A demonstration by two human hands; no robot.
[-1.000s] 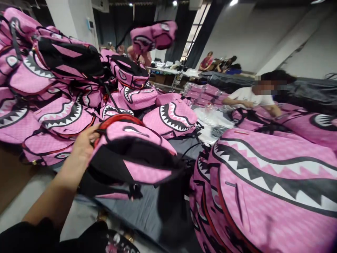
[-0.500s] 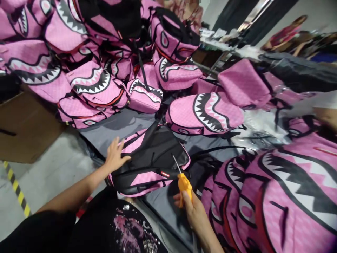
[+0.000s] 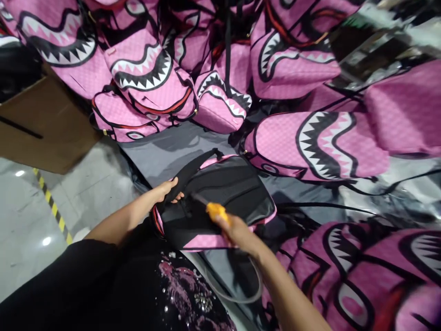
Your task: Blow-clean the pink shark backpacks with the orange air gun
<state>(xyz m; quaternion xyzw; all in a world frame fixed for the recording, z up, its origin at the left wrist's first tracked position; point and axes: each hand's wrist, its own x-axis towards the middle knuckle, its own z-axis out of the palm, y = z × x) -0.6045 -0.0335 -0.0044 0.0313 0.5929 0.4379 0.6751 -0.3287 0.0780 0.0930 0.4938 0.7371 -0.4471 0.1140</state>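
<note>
A pink-and-black backpack (image 3: 227, 184) lies on the grey-covered table with its black back panel up. My left hand (image 3: 168, 189) is closed around a black shoulder strap (image 3: 193, 170) at the near left end of the backpack. In my right hand (image 3: 236, 230) is a yellow air blow gun (image 3: 216, 211), its thin nozzle pointing left over the back panel, towards my left hand. A pale hose (image 3: 257, 287) loops below my right wrist. The nozzle's tip is blurred, so I cannot tell whether it touches the backpack.
Pink backpacks with shark mouths (image 3: 141, 69) are heaped along the far side. Another backpack (image 3: 320, 145) lies just beyond mine, and more (image 3: 354, 276) stand at right. A cardboard box (image 3: 51, 124) and yellow-black floor tape (image 3: 51, 202) are at left.
My left hand, spread open before, has closed on a shoulder strap. The blow gun has swung left over the back panel. My view has shifted down and closer.
</note>
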